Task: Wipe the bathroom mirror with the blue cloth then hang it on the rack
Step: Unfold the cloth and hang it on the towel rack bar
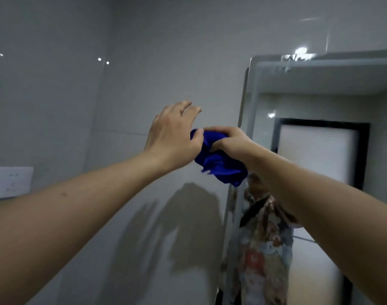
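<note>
The blue cloth (pixel 219 164) is bunched up in mid-air, just left of the mirror's left edge. My right hand (pixel 230 140) is closed on its top, knuckles up. My left hand (pixel 173 137) is right beside it: the thumb touches the cloth's left side while the fingers are spread and point up toward the wall. The bathroom mirror (pixel 320 102) fills the right of the view and reflects a doorway and a person's patterned shirt. No rack is in sight.
Glossy grey wall tiles (pixel 78 84) cover the left and centre, with my arms' shadows on them. A white wall socket (pixel 11 182) sits at the far left. The mirror's frame edge (pixel 245 106) stands out from the wall.
</note>
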{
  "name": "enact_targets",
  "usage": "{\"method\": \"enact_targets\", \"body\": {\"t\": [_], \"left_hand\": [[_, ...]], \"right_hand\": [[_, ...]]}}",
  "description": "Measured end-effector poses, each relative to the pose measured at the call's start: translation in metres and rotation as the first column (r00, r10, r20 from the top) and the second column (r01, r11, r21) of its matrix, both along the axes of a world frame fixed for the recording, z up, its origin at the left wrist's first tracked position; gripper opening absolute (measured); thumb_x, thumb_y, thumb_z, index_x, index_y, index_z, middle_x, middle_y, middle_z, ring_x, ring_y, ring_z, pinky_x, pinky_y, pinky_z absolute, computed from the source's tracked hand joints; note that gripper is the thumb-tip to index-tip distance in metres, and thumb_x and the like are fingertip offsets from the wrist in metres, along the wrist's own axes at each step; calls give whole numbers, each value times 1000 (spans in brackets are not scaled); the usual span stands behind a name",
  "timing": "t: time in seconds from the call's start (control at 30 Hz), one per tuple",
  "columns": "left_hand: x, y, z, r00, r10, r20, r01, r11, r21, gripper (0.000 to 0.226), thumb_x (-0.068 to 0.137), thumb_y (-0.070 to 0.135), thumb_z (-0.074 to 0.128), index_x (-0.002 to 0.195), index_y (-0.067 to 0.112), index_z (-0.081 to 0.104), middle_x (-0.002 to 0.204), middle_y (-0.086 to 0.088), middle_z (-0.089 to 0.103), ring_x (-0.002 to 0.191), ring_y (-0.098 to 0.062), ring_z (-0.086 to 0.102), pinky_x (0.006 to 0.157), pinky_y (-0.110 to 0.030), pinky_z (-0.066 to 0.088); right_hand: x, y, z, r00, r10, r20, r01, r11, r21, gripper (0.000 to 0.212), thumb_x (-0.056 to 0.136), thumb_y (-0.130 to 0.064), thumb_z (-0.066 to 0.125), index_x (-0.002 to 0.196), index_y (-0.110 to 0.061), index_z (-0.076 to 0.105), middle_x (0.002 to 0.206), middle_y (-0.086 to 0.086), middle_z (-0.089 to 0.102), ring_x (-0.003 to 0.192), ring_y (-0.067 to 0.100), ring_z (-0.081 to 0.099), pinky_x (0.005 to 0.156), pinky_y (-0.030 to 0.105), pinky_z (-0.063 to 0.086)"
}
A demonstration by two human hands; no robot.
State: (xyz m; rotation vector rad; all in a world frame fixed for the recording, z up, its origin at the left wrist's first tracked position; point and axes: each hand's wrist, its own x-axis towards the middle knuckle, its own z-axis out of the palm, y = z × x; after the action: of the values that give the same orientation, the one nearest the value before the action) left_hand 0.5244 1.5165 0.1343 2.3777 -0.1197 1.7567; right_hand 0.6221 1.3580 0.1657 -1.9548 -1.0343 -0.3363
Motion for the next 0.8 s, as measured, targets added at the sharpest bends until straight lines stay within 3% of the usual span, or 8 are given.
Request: {"method": "enact_targets", "body": {"t": [0.1, 0.17, 0.27, 0.37, 0.6, 0.67, 0.8], "left_hand": [[-25, -21, -10, 1000, -3, -8, 2, 996, -88, 52, 91, 36, 53, 140, 18, 55, 150, -6, 49, 138, -28, 43, 113, -40, 34], [-38, -38, -17, 1000, -1, -19, -1, 991, -131, 49, 93, 34, 56, 139, 18, 55, 146, -4, 52, 133, -27, 47, 109, -37, 37], [-56, -68, -27, 998, -22, -54, 13, 987, -159, 48, 93, 34, 57, 139, 19, 55, 144, -1, 54, 131, -25, 49, 107, -37, 40], [-71, -97, -42, 995, -44, -90, 28, 984, -175, 49, 94, 35, 57, 141, 21, 54, 145, -1, 54, 132, -23, 49, 107, -36, 39], [-105, -152, -87, 989, -76, -130, 36, 958, -285, 42, 95, 31, 60, 136, 22, 59, 138, 0, 62, 128, -21, 55, 103, -34, 42], [-113, -166, -101, 985, -84, -152, 34, 951, -306, 41, 95, 30, 61, 135, 22, 60, 137, 1, 62, 128, -19, 55, 104, -34, 42], [-120, -186, -124, 980, -72, -186, 6, 943, -333, 34, 92, 32, 64, 125, 24, 67, 125, 2, 68, 115, -18, 61, 95, -32, 48]], "right_hand": [[-24, -24, -19, 976, 127, -179, -77, 962, 263, 49, 85, 10, 60, 99, -34, 77, 81, 3, 79, 66, 20, 74, 59, 25, 58], [-40, -42, -33, 930, 225, -291, -109, 924, 366, 42, 87, 9, 60, 107, -24, 78, 79, 9, 76, 62, 21, 70, 57, 27, 57], [-60, -74, -55, 842, 341, -418, -155, 895, 417, 37, 89, 4, 60, 122, -10, 71, 85, 15, 68, 63, 23, 65, 57, 29, 56], [-76, -104, -81, 770, 420, -481, -197, 872, 447, 37, 91, 0, 60, 126, -9, 68, 89, 14, 67, 68, 24, 65, 63, 32, 57], [-110, -151, -140, 482, 586, -651, -102, 776, 623, 3, 90, -9, 65, 91, -9, 62, 73, 5, 62, 60, 18, 59, 59, 28, 53], [-117, -159, -155, 438, 607, -663, -82, 761, 643, 3, 88, -9, 65, 88, -10, 62, 76, 5, 61, 64, 19, 58, 67, 29, 52], [-126, -169, -180, 347, 663, -663, -70, 724, 686, 30, 88, -11, 65, 116, -9, 57, 106, 13, 59, 82, 24, 56, 101, 39, 43]]}}
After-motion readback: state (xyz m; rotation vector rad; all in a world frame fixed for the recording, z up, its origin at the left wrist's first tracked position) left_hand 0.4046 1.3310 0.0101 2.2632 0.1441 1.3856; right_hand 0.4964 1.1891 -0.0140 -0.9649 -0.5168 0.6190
